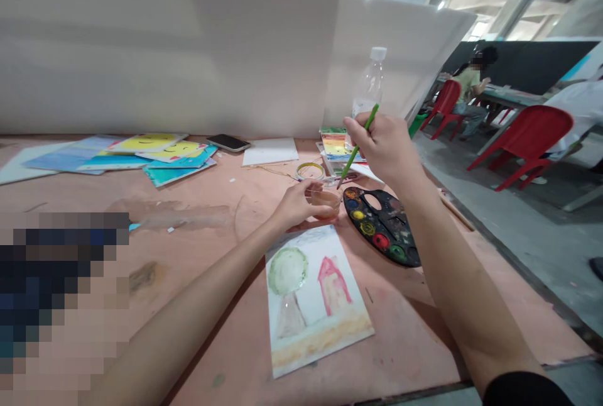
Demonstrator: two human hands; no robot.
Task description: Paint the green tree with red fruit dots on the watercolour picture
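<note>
The right hand [382, 142] pinches a green brush [354, 158]; the left hand [298, 202] curls around a cup [326, 204], with a painting [315, 305] at its six o'clock and a palette [389, 244] at four.

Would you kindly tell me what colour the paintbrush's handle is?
The paintbrush's handle is green; it shows best in the head view.
</note>
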